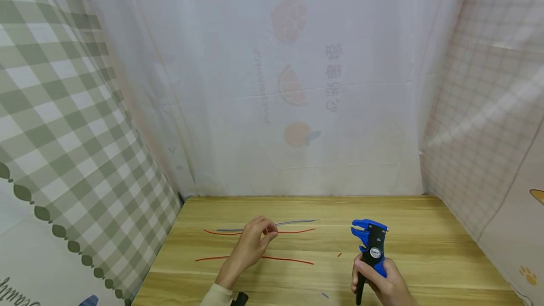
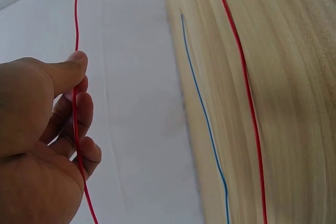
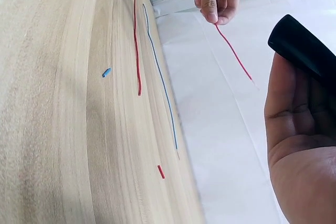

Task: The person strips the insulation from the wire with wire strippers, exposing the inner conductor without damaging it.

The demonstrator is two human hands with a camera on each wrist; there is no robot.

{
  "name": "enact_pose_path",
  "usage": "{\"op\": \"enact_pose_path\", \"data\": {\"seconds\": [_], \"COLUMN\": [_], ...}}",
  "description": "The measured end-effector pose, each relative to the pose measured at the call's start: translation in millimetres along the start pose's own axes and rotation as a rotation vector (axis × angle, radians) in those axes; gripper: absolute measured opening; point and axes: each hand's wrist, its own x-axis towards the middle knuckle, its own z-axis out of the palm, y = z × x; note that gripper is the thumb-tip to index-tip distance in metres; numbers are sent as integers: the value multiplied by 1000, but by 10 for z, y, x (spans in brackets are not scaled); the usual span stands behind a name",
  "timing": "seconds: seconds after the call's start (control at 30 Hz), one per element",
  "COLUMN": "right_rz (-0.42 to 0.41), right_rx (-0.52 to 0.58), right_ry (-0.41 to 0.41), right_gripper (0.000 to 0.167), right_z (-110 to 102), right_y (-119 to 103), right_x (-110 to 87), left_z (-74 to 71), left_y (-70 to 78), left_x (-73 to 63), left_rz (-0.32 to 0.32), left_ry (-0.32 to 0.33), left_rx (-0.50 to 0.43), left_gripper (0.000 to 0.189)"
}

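My left hand (image 1: 252,242) pinches a red wire (image 1: 297,232) between thumb and fingers, above the table. In the right wrist view the far end of this red wire (image 3: 233,51) shows a short bare tip. A blue wire (image 2: 205,114), its one visible end stripped, lies on the table near the back edge. Closer to the front lies another red wire (image 1: 291,259). My right hand (image 1: 382,282) grips a blue and black wire stripper (image 1: 375,244) by its handles, its head pointing up and its mouth turned left. Nothing is between the stripper's jaws.
A short red piece of insulation (image 1: 339,254) and a short blue piece (image 1: 325,295) lie on the wooden table (image 1: 446,249) left of the stripper. A white printed curtain (image 1: 361,155) hangs behind the table, with a green checked cloth (image 1: 85,131) at the left.
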Motion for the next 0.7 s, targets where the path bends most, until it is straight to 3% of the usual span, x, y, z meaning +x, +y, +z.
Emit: {"op": "enact_pose_path", "data": {"seconds": [0.27,0.53,0.7], "right_rz": [-3,-13,-13], "right_rx": [19,22,15], "right_ry": [-9,-8,3], "right_gripper": [40,39,38], "right_z": [-14,-27,-40], "right_y": [-9,-7,-19], "right_x": [4,-6,-20], "left_z": [84,237,311], "left_y": [-121,-295,-339], "left_x": [18,67,97], "left_rz": [-52,-28,-55], "left_ry": [-34,-32,-48], "left_rx": [-21,-29,-33], "left_gripper": [7,9,10]}}
